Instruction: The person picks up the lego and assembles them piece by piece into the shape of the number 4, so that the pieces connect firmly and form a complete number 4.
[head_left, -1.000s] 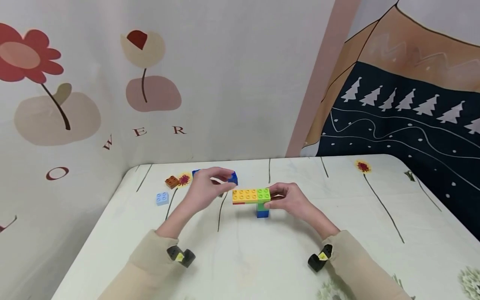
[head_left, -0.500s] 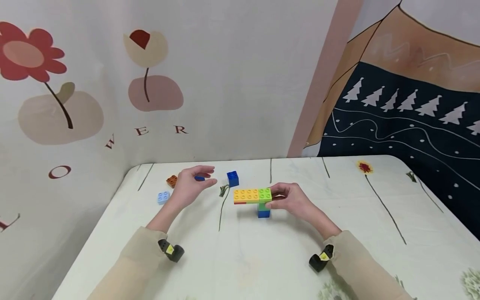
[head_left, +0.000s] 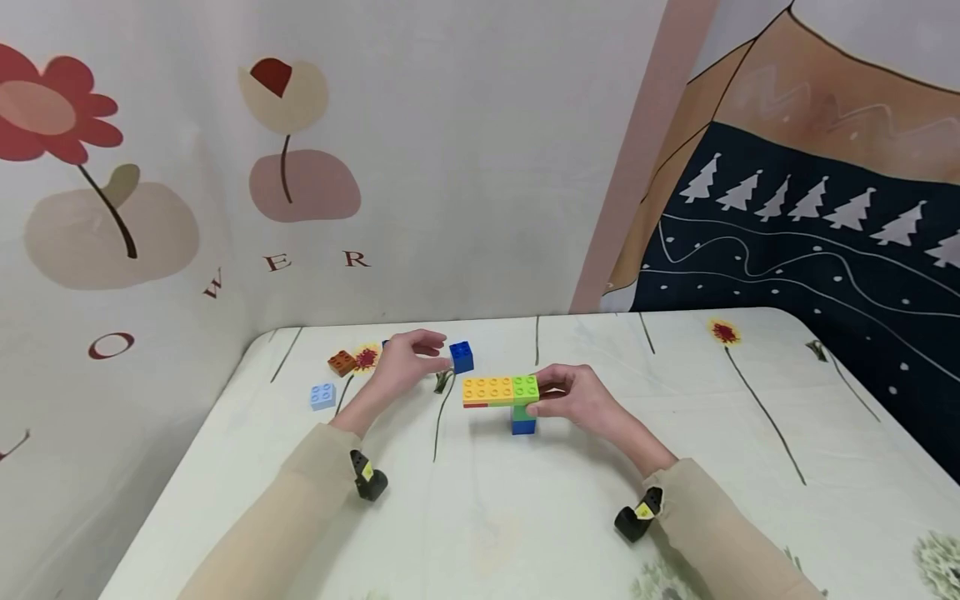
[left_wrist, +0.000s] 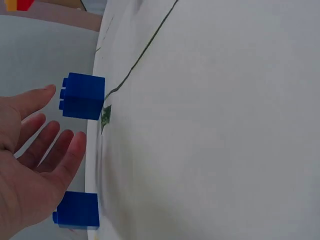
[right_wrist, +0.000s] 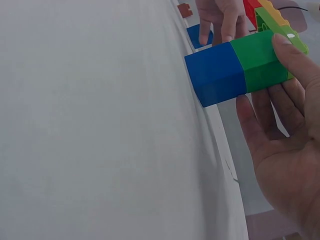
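Observation:
My right hand [head_left: 577, 398] pinches a joined toy-brick piece by its right end. A blue brick and a green brick [right_wrist: 265, 62] form its post, topped by a lime brick [head_left: 526, 388]; a yellow brick [head_left: 487, 390] reaches leftward, with red underneath. The left hand [head_left: 401, 367] reaches over the table with thumb and fingers apart, holding nothing. Just past its fingertips stands a blue brick [head_left: 461, 357], its studs facing the hand in the left wrist view. A second blue brick [left_wrist: 78, 210] lies by the little-finger side, mostly hidden by the hand in the head view.
An orange-brown brick [head_left: 342, 362] and a light blue brick [head_left: 323, 396] lie left of the left hand. The white flower-printed tablecloth [head_left: 480, 517] covers the table. A printed curtain [head_left: 465, 167] hangs behind its far edge.
The left hand drew back leftward from beside the held bricks, then moved right again to the standing blue brick. The right hand and its bricks stay nearly still.

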